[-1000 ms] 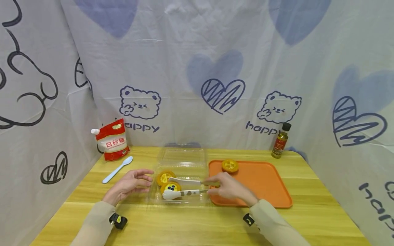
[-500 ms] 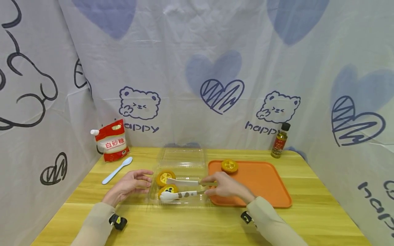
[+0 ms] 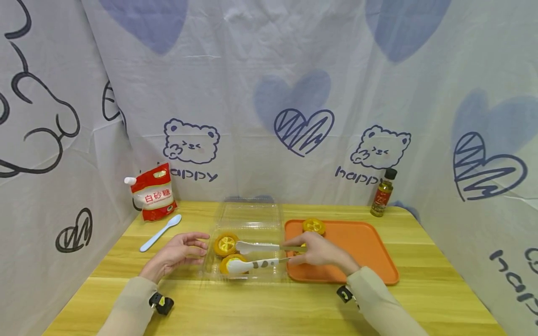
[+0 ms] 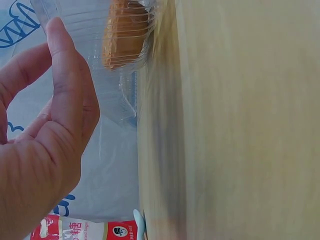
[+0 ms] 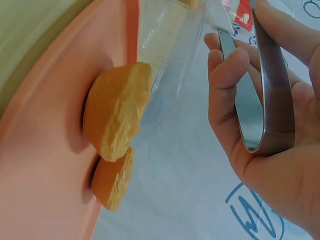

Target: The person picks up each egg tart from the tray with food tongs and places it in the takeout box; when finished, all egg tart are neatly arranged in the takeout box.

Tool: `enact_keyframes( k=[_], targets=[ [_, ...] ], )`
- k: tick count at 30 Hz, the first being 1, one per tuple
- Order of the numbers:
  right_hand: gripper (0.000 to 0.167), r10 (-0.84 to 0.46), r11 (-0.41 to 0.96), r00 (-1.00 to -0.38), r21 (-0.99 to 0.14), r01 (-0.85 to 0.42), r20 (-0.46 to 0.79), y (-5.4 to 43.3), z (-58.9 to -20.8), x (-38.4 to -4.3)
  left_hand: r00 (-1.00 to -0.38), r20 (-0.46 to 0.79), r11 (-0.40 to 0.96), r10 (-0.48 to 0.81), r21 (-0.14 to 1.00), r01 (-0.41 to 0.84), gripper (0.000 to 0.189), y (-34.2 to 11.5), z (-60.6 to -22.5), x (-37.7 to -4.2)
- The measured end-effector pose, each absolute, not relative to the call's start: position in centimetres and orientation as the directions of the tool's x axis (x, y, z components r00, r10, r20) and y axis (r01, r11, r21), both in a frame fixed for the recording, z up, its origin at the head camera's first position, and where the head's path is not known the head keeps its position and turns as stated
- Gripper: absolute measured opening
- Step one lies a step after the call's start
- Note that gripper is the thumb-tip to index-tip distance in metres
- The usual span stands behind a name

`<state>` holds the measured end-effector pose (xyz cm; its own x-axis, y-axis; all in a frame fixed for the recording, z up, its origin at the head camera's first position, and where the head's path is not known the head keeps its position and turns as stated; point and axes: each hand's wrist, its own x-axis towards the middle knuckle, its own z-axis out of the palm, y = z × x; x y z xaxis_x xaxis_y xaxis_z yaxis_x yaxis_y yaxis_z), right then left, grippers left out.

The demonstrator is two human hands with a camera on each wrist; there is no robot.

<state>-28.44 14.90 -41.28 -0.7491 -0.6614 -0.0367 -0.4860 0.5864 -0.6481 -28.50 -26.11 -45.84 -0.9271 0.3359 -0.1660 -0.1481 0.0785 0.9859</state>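
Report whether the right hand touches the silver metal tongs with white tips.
Touching. The right wrist view shows the right hand gripping the tongs between thumb and fingers.

On the orange tray (image 5: 40, 150) stand a nearer tart (image 5: 112, 110) and, partly hidden behind it, a farther tart (image 5: 111, 185). Beside the tray is a clear container (image 5: 170, 50). Apart from the tray, the right-hand grip (image 5: 277, 172) holds metal-handled tongs (image 5: 278, 115). Bench (image 5: 30, 40) borders the tray; cloth (image 5: 175, 175) with blue drawing hangs beyond it.

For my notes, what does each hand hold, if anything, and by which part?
The right hand holds the tongs by their metal handle. The left hand is at the box; whether it grips is unclear.
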Motion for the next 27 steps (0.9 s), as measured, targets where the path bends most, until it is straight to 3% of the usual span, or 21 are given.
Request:
enact_keyframes(
  k=[15,27],
  targets=[
    [0.037,-0.695,0.575,-0.719,-0.604,-0.551,-0.006,15.4,-41.0,-28.5,-0.926,-0.171,0.077,0.337,0.985,-0.154,0.062,-26.0,-45.7,-28.4],
    [0.034,-0.677,0.601,-0.736,-0.576,-0.554,0.002,14.1,-41.3,-28.2,-0.924,-0.155,0.072,0.349,0.988,-0.138,0.062,-26.0,-45.8,-28.3]
  ],
)
